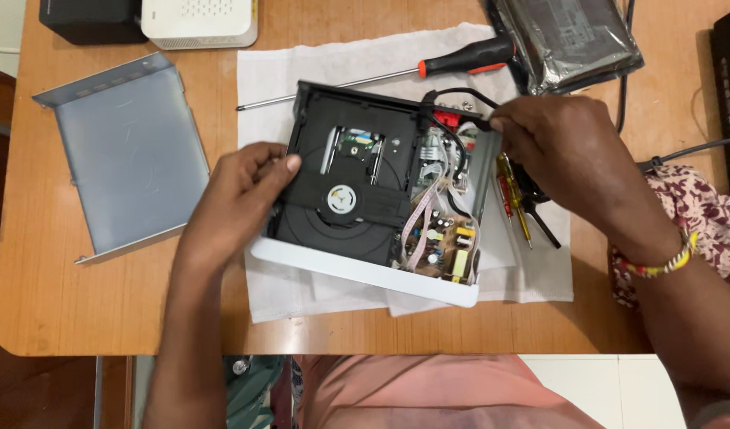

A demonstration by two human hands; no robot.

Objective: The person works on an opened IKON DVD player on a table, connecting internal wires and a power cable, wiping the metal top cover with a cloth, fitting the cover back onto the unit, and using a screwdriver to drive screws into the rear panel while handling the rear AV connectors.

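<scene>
I steady the opened disc player (373, 195) on its white cloth (301, 71) mid-worktop (103, 318), left hand (238, 199) clamped on its black drive edge, right hand (567, 155) pinching the black cable (460, 94) at the rear, apparently to brace the chassis.

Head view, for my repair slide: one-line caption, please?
Left hand steadies an opened disc player on white cloth; right hand grips its black cable.

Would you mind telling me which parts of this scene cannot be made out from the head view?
- Right hand: its fingertips are bent behind the player's rear wall, so the grip on the black cable is unclear.
- Small yellow screwdriver: its upper end is covered by the right hand.
- Bagged drive: cut off by the top edge.
- Circuit board: parts too small to identify.
</scene>
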